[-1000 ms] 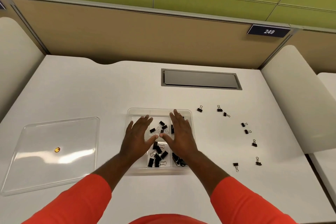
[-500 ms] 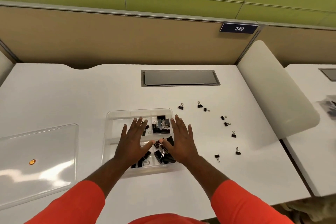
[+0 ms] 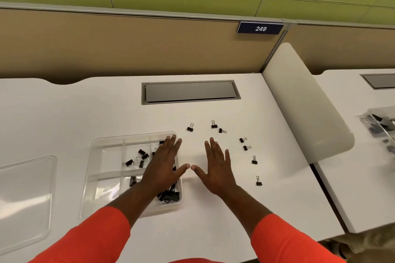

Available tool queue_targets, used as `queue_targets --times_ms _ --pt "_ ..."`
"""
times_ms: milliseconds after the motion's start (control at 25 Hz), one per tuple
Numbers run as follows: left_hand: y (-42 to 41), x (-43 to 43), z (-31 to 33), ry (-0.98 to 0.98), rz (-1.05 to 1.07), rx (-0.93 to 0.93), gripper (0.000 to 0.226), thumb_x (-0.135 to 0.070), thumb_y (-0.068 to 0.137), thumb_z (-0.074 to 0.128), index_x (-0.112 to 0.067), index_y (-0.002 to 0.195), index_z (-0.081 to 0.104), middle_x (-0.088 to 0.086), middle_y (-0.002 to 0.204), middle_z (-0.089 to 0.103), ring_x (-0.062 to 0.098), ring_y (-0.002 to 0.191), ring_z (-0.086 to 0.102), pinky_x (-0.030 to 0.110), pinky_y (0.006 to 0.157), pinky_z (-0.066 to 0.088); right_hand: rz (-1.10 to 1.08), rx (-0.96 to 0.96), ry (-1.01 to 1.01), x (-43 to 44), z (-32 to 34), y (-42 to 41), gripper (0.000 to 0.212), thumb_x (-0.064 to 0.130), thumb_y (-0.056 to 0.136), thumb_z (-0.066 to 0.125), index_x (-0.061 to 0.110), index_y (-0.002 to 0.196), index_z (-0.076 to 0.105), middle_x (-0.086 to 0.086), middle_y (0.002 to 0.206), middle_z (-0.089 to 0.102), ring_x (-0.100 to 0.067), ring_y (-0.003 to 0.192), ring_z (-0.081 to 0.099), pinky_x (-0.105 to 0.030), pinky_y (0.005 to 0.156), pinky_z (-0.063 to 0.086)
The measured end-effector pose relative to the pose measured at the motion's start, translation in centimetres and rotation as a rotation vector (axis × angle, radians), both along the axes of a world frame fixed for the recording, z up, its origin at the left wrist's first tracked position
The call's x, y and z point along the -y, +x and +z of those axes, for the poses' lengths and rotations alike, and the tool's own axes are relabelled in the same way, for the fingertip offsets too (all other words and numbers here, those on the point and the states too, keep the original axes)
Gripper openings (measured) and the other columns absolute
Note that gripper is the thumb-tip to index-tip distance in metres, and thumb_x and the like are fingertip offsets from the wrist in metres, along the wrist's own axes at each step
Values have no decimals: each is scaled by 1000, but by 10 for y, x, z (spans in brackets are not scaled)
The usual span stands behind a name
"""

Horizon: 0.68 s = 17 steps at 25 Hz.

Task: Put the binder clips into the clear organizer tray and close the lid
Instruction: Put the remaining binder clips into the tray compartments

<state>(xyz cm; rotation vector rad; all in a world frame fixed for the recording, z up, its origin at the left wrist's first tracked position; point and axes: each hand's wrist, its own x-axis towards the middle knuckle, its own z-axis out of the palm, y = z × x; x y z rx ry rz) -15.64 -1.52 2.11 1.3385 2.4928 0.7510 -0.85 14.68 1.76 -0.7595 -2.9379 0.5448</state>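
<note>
Both hands, left [image 3: 163, 164] and right [image 3: 218, 168], slid right off the clear plastic organizer tray [image 3: 100, 177], spread flat, empty; small black metal binder clips [image 3: 245, 147] look light, pinchable by wire handles.

A white table [image 3: 70, 113] carries everything here; a grey rectangular hatch [image 3: 190, 92] is set flush into it near the far edge; the clear organizer tray [image 3: 94, 168] stands left of centre, its lid [image 3: 25, 196] lying flat and apart by the left edge; seven loose binder clips [image 3: 254, 159] are scattered in a curve on the bare top to the right of the tray, none touching it; a rounded white divider [image 3: 303, 104] closes the right side.
</note>
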Motion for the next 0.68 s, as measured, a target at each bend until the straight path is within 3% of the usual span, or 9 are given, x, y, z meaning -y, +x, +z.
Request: queue_targets --times_ms 320,480,600,680 --pt "5 -88 -21 -78 30 82 86 -53 94 55 -24 158 6 -3 165 -4 13 152 -5 35 117 13 9 58 20 -82 -26 -4 88 74 95 32 20 161 7 0 169 -4 -16 155 -2 -53 123 -2" --pt "-5 -129 -36 -129 77 123 88 -41 94 61 -11 157 9 10 165 -2 24 152 -2 36 120 12 25 74 -6 -118 -46 -18 84 70 97 32 20 161 9 -1 169 -2 -18 155 1 -52 123 -1" --pt "-18 -153 -44 -235 153 138 85 -38 94 60 -6 156 12 18 164 3 33 151 5 40 121 12 36 54 1 -140 -59 -37 75 63 99 33 20 159 21 -6 168 10 -24 154 13 -55 123 3" --pt "-29 -164 -46 -303 201 81 80 -38 93 60 -7 155 20 19 162 15 36 148 19 44 118 20 32 23 13 -150 -65 -51 67 58 99 36 21 155 31 -7 166 22 -24 152 22 -57 122 6"
